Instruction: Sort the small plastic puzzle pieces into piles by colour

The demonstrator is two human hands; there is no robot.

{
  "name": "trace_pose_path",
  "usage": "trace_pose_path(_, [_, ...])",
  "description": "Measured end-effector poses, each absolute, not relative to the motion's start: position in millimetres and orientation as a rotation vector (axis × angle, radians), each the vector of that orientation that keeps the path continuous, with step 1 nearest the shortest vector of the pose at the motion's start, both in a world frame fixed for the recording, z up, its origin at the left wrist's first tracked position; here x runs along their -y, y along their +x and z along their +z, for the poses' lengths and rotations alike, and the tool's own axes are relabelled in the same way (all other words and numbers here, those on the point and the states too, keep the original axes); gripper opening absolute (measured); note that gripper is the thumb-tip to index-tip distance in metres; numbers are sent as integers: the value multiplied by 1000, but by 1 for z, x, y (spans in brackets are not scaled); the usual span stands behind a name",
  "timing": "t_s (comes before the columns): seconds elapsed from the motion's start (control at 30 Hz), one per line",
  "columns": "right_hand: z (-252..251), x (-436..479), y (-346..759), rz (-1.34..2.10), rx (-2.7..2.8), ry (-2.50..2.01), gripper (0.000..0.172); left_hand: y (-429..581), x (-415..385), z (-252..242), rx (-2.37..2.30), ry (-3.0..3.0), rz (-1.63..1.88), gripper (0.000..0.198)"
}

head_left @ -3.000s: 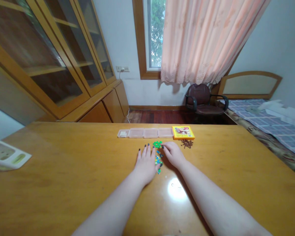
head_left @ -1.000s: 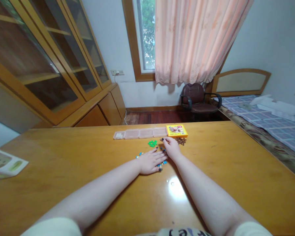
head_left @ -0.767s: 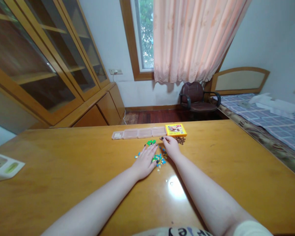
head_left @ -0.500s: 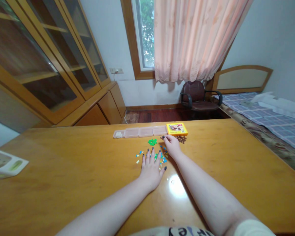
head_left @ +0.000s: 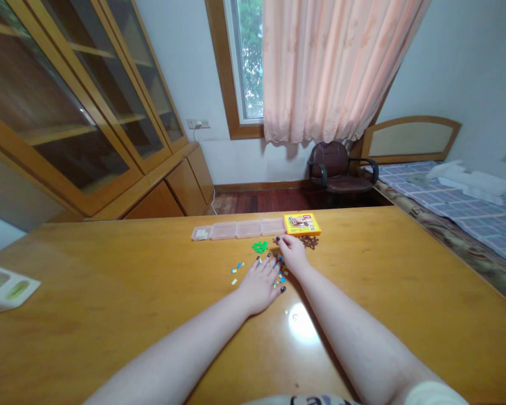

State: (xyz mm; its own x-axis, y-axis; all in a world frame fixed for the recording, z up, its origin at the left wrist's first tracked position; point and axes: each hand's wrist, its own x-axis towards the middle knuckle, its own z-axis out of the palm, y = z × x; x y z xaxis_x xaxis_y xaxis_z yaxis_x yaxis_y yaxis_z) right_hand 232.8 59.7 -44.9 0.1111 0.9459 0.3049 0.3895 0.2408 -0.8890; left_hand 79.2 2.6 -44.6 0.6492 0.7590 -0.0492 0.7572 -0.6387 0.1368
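My left hand (head_left: 259,284) lies flat with fingers spread over a scatter of small blue, white and yellow pieces (head_left: 239,265), hiding several of them. Just beyond its fingertips sits a little heap of green pieces (head_left: 260,247). My right hand (head_left: 293,252) is pinched closed at the right of that heap, with a small brown piece (head_left: 274,241) at its fingertips. Behind this hand, a pile of brown pieces (head_left: 310,242) rests in front of a yellow box (head_left: 302,224).
A row of clear plastic trays (head_left: 224,230) runs leftward from the yellow box along the far table edge; the leftmost holds something whitish. A white power strip (head_left: 8,286) is at the table's left. Beyond the wooden table (head_left: 130,281) stand a chair (head_left: 333,169) and a bed.
My left hand has shifted slightly right, its fingers slanting further over the scattered pieces. My right hand stays pinched near the green heap. The view has tilted slightly.
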Motion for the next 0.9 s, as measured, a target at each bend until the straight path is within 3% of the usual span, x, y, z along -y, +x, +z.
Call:
trace_pose_path(0.27, [-48,-64,236,747,1379,-1280,24,54,-30,-24,-823,2821,-22,69])
trace_pose_path(0.5, [-51,-69,245,980,1064,-1144,26,35,-48,11,-1373,2555,570,38])
trace_pose_path(0.6, [-52,-68,248,1061,1114,-1140,25,19,-54,3,-1398,2496,623,30])
trace_pose_path(0.9, [-51,-63,263,1049,1279,-1197,25,-1,-63,-33,-1312,2578,571,38])
